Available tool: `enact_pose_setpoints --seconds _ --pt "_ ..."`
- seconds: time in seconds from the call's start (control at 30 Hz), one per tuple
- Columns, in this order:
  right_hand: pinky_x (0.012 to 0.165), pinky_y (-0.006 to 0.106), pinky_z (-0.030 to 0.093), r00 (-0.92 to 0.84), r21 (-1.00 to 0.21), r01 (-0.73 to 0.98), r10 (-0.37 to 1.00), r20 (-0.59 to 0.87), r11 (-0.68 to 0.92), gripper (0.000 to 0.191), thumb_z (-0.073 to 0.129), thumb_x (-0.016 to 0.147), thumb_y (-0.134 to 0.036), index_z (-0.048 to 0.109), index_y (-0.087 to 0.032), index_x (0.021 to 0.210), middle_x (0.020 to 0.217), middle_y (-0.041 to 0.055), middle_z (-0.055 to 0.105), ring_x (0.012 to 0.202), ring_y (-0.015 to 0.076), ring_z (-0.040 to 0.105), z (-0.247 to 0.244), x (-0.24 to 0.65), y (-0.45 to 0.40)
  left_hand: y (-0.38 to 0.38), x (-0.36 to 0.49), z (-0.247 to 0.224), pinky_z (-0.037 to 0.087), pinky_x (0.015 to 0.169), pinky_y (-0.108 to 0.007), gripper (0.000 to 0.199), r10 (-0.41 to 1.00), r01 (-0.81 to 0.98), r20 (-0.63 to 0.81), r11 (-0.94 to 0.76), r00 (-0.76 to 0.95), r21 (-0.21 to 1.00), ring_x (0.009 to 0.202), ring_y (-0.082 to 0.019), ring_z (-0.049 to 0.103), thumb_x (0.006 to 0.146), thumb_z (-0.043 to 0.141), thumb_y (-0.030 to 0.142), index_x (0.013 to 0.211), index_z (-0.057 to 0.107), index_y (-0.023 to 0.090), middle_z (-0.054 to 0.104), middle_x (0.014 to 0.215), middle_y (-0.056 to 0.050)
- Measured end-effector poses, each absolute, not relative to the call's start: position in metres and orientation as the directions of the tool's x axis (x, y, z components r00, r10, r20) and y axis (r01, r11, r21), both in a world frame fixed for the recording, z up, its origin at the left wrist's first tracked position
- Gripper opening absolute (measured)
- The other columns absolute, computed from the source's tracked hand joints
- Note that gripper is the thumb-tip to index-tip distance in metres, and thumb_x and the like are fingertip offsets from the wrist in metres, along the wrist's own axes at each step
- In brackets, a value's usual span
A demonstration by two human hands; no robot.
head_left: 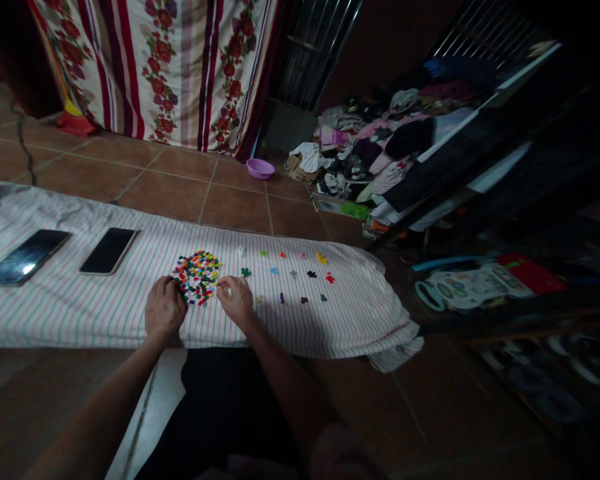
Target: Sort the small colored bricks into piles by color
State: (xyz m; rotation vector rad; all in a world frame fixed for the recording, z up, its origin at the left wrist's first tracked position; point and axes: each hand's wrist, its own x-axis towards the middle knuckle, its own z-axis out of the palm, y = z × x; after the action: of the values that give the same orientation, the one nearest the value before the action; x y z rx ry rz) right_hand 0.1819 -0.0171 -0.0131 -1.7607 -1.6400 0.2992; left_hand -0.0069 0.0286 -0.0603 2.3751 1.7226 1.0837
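Note:
A heap of small multicoloured pieces lies on the striped cloth. My left hand rests at the heap's lower left edge, its fingers curled; whatever is under the fingertips is too small to tell. My right hand is at the heap's right edge, thumb and forefinger pinched together, and anything between them is too small to make out. To the right lie small piles sorted by colour, among them a green pile, a yellow pile, a red pile and a black pile.
Two phones lie left of the heap, a larger one and a smaller one. Beyond the cloth a purple basin stands on the tiled floor, near a large pile of clothes. A flowered curtain hangs behind.

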Motion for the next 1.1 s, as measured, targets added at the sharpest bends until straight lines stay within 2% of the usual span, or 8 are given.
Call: enact_pose_setpoints --seconds 0.17,0.4,0.57,0.67,0.8,0.93,1.1 --pt "0.088 0.033 0.045 0.314 -0.652 0.758 0.877 0.365 0.000 0.015 0.053 0.084 -0.018 0.066 -0.022 0.088 0.089 0.0032 0.071 0.091 0.0200 0.060 -0.022 0.228 -0.046 0.028 -0.007 -0.060 0.045 0.098 -0.046 0.026 0.837 0.834 0.525 -0.395 0.154 0.386 0.113 -0.031 0.053 0.086 0.041 0.022 0.103 0.059 0.013 0.059 0.117 -0.019" --pt "0.087 0.036 0.045 0.542 -0.641 0.745 0.730 0.416 -0.187 0.023 0.048 0.085 -0.030 0.068 -0.019 0.091 0.092 0.0085 0.072 0.090 0.0227 0.059 -0.036 0.313 -0.105 0.026 -0.010 -0.058 0.042 0.104 -0.049 0.030 0.806 0.788 0.537 -0.492 0.251 0.371 0.121 -0.031 0.050 0.086 0.042 0.027 0.108 0.060 0.016 0.060 0.116 -0.016" --pt "0.085 0.036 0.044 0.663 -0.594 0.719 0.614 0.428 -0.362 0.027 0.046 0.081 -0.030 0.069 -0.018 0.088 0.087 0.0095 0.072 0.084 0.0232 0.061 -0.045 0.374 -0.141 0.024 -0.009 -0.057 0.040 0.108 -0.049 0.044 0.828 0.785 0.530 -0.447 0.182 0.429 0.125 -0.031 0.049 0.089 0.035 0.033 0.121 0.055 0.011 0.057 0.125 -0.019" --pt "0.084 0.034 0.044 0.691 -0.571 0.702 0.603 0.399 -0.426 0.030 0.044 0.079 -0.029 0.070 -0.017 0.088 0.088 0.0099 0.073 0.082 0.0223 0.064 -0.050 0.401 -0.156 0.020 -0.009 -0.061 0.036 0.112 -0.052 0.052 0.860 0.800 0.498 -0.375 0.111 0.468 0.131 -0.033 0.044 0.088 0.035 0.037 0.127 0.052 0.008 0.053 0.133 -0.021" --pt "0.082 0.032 0.045 0.698 -0.547 0.694 0.626 0.349 -0.468 0.030 0.044 0.079 -0.028 0.070 -0.017 0.088 0.085 0.0092 0.074 0.081 0.0223 0.066 -0.051 0.419 -0.163 0.010 -0.013 -0.069 0.032 0.114 -0.055 0.054 0.874 0.809 0.482 -0.327 0.062 0.488 0.139 -0.035 0.036 0.085 0.037 0.035 0.132 0.050 0.011 0.051 0.139 -0.020" --pt "0.080 0.031 0.046 0.720 -0.525 0.673 0.624 0.305 -0.520 0.025 0.047 0.078 -0.024 0.069 -0.018 0.087 0.085 0.0081 0.075 0.080 0.0219 0.067 -0.048 0.424 -0.158 0.001 -0.023 -0.078 0.032 0.111 -0.058 0.056 0.883 0.836 0.436 -0.367 0.175 0.409 0.138 -0.037 0.037 0.081 0.042 0.035 0.132 0.049 0.013 0.055 0.136 -0.019" --pt "0.080 0.028 0.046 0.717 -0.518 0.668 0.649 0.255 -0.534 0.013 0.052 0.078 -0.020 0.064 -0.021 0.083 0.086 0.0054 0.074 0.082 0.0194 0.068 -0.043 0.427 -0.152 0.002 -0.033 -0.085 0.036 0.108 -0.055 0.075 0.918 0.899 0.324 -0.328 0.230 0.291 0.137 -0.040 0.040 0.081 0.038 0.046 0.136 0.041 -0.004 0.048 0.140 -0.032"
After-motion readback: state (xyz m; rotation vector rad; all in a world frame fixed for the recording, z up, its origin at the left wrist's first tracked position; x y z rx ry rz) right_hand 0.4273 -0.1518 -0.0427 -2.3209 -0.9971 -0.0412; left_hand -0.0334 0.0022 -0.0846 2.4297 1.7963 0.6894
